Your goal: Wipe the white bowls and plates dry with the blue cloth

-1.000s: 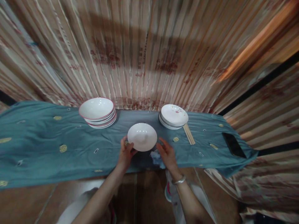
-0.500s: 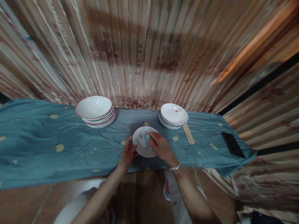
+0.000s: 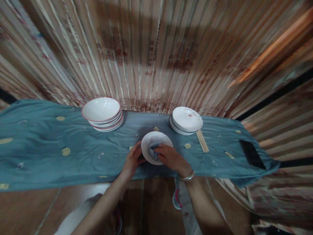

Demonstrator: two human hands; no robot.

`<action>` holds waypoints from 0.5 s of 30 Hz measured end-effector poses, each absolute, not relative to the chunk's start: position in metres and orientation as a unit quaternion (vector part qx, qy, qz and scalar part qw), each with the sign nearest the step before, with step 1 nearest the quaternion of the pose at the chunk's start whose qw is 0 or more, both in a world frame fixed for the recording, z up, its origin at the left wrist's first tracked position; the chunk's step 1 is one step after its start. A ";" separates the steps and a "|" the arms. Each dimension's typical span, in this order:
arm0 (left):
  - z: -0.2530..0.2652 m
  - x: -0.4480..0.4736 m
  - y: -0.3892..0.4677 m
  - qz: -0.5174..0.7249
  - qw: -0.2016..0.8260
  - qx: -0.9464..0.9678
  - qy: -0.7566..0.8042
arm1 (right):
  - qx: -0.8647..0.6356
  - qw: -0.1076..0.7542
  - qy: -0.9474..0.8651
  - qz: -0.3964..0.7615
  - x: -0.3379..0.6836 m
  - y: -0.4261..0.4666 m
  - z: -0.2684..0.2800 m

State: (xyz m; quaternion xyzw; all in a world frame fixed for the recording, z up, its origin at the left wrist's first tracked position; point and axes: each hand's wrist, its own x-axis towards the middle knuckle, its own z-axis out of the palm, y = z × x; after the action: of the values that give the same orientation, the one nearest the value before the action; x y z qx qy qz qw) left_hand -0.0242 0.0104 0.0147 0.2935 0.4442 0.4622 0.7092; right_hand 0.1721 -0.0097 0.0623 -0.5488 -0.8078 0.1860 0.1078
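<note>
Head view: there are two hands, one small white bowl (image 3: pixel 164 137) between them, and one grey-blue cloth (image 3: pixel 154 154) inside this bowl. The left hand (image 3: pixel 132 160) is partly closed, with its fingers bent against the left side of the bowl, so it is grasping the bowl by its edge. The right hand (image 3: pixel 172 158) reaches over the near right rim; its fingers are curled together and hold the cloth against the inner surface of the bowl. One silver bracelet (image 3: pixel 187 176) is around the right wrist. Beyond the left hand and to its left stands one stack of white bowls (image 3: pixel 101 112) with red rims; there are several, but I cannot count them exactly. Beyond the right hand, a little to its right, stands one stack of plates (image 3: pixel 186 120), the top one with a floral print; their number is also not clear. Just beside this stack, to the right of the right hand, lies one small bundle of chopsticks (image 3: pixel 202 141), too close together to count. Farther right of that hand lies one black phone (image 3: pixel 252 154). One teal tablecloth (image 3: pixel 83 163) spreads under all these things.
</note>
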 end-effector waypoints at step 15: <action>0.018 -0.023 0.010 0.466 0.709 0.283 0.447 | -0.506 0.251 -0.789 0.240 0.136 0.011 0.040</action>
State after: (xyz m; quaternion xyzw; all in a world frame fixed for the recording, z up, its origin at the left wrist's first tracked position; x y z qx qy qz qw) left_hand -0.0232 0.0097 0.0177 0.2826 0.4470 0.4663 0.7092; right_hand 0.1360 0.0106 0.0403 -0.5063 -0.7893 0.2398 0.2514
